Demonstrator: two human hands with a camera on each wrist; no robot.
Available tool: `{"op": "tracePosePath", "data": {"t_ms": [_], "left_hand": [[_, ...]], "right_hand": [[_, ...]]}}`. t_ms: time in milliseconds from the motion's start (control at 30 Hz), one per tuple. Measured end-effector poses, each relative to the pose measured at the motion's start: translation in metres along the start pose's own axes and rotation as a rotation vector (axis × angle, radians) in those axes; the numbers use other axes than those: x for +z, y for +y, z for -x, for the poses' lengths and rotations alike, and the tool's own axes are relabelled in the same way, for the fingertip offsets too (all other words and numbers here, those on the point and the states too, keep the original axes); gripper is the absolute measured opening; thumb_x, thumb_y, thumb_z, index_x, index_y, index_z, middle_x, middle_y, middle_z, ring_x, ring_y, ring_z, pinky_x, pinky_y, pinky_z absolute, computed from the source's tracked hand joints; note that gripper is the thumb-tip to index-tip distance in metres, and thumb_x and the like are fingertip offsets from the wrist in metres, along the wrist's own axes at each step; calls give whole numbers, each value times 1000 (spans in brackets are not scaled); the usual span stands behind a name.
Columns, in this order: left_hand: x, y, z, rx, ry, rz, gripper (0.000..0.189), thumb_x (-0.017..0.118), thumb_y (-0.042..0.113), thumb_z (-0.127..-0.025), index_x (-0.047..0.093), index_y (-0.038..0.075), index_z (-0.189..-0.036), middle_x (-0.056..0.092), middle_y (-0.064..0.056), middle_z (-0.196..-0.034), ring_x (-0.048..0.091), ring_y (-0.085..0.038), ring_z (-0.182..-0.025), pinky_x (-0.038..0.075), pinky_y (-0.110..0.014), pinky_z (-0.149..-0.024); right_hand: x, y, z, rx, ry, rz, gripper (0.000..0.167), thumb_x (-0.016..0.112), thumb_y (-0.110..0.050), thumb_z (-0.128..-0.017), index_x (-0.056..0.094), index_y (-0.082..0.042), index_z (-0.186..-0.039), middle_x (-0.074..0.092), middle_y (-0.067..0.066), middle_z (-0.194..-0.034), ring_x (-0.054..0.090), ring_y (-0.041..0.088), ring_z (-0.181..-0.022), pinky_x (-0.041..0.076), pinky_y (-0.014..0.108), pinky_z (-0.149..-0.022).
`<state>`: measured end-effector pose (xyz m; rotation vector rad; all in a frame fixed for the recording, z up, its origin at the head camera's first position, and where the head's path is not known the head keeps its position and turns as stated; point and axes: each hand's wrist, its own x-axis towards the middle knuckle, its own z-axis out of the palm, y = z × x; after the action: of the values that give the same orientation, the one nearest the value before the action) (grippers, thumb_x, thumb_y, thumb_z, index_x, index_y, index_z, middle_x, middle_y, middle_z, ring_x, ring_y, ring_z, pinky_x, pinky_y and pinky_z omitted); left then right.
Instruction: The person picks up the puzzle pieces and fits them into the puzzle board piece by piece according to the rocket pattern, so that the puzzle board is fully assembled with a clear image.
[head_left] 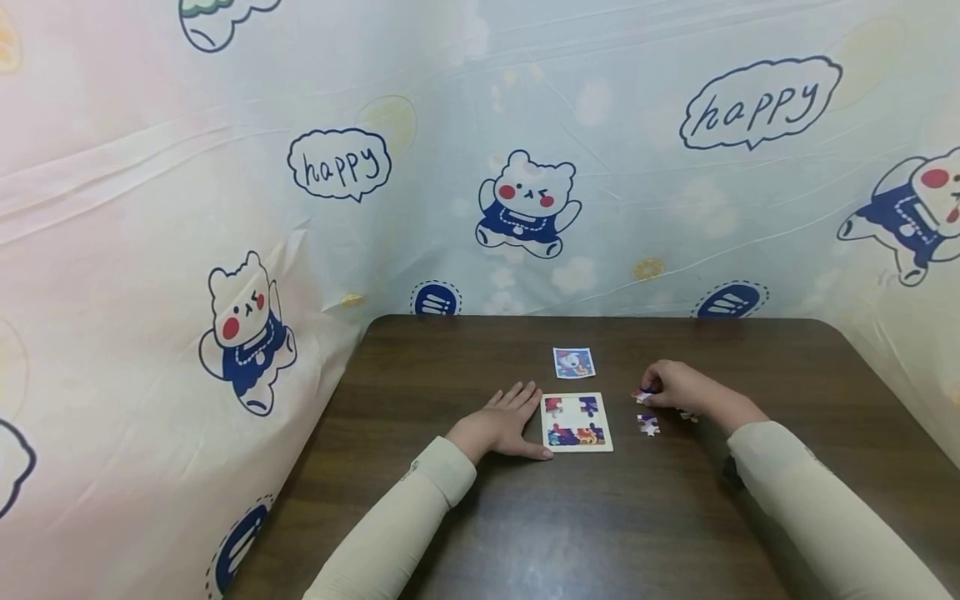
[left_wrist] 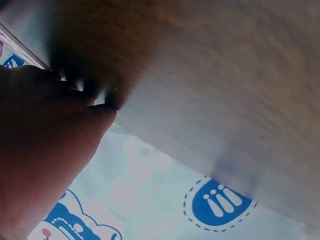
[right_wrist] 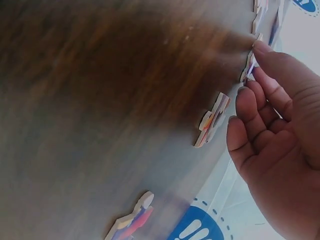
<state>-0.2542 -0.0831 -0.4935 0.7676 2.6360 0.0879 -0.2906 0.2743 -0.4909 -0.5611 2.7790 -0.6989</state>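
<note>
A white-framed jigsaw board lies on the table, with pieces in its two upper corners and along its bottom row; its middle is bare white. My left hand rests flat with fingers spread, thumb and fingertips at the board's left edge. To the right of the board, my right hand pinches a colourful jigsaw piece between thumb and index finger, low over the table. Just below it sits a loose jigsaw piece. Another loose piece is partly hidden under the right hand.
Behind the board lies a small picture card showing a cartoon figure. The dark wooden table has rounded far corners. A printed cloth with bears and "happy" bubbles hangs along the table's back and left sides.
</note>
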Motion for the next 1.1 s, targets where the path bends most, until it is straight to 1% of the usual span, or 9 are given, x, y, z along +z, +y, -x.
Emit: {"op": "tracePosePath", "data": {"t_ms": [100,300,433,533,700,833,933,1000,1100], "left_hand": [[0,0,1,-4,-12,-1,116,54,84,-77,7,20,-161,0,0,-167,-2,-22,-152,5,-47,-120],[0,-1,-1,-10,-18,7,115,54,83,-77,7,21,-161,-1,1,-167,-3,-21,-152,4,-46,-120],[1,-1,-3,-19,-33,-2,116,53,84,-76,4,22,-161,-3,3,-166,-5,-20,-151,3,-45,-120],[1,-1,-3,-25,-34,3,117,53,85,-75,4,23,-161,-3,4,-166,-5,-19,-151,3,-45,-121],[-1,1,1,-11,-8,17,117,56,84,-75,8,21,-161,1,1,-167,-1,-21,-152,6,-48,-120],[-1,1,1,-2,0,12,117,55,83,-76,8,20,-161,1,0,-167,0,-22,-152,7,-48,-120],[0,0,-1,-7,-13,9,116,55,83,-77,6,20,-161,-1,1,-167,-2,-23,-152,5,-48,-120],[0,1,-1,-16,-19,9,116,55,83,-77,6,20,-161,-1,1,-167,-3,-22,-152,5,-47,-120],[4,-2,-4,-27,-23,15,117,53,86,-75,3,23,-161,-4,4,-166,-6,-19,-151,2,-45,-120]], "right_hand": [[2,1,-2,-28,12,27,17,78,-13,-85,67,-7,-95,61,4,-89,55,18,-78,51,36,-71],[2,-3,-3,-39,34,48,18,79,-19,-86,68,-9,-96,60,2,-88,54,17,-78,51,36,-72],[1,-14,-3,-76,45,46,18,78,-20,-85,68,-9,-96,61,2,-89,55,18,-79,51,37,-73],[3,-24,-5,-73,40,40,18,78,-19,-85,68,-10,-97,61,2,-91,55,18,-81,51,36,-75],[9,-41,-8,-79,14,34,18,78,-18,-86,68,-10,-99,60,1,-93,55,17,-82,52,34,-75],[14,-52,-12,-94,-1,41,17,77,-19,-87,68,-11,-99,59,1,-93,54,17,-82,51,34,-75],[18,-59,-15,-99,-14,38,17,77,-20,-88,68,-11,-99,59,0,-93,54,16,-82,52,34,-75],[22,-63,-18,-107,-17,36,17,78,-20,-88,68,-12,-98,59,-1,-92,54,16,-81,51,33,-75],[28,-69,-22,-124,-18,41,16,78,-20,-87,67,-12,-96,57,-1,-89,53,15,-79,50,32,-73]]}}
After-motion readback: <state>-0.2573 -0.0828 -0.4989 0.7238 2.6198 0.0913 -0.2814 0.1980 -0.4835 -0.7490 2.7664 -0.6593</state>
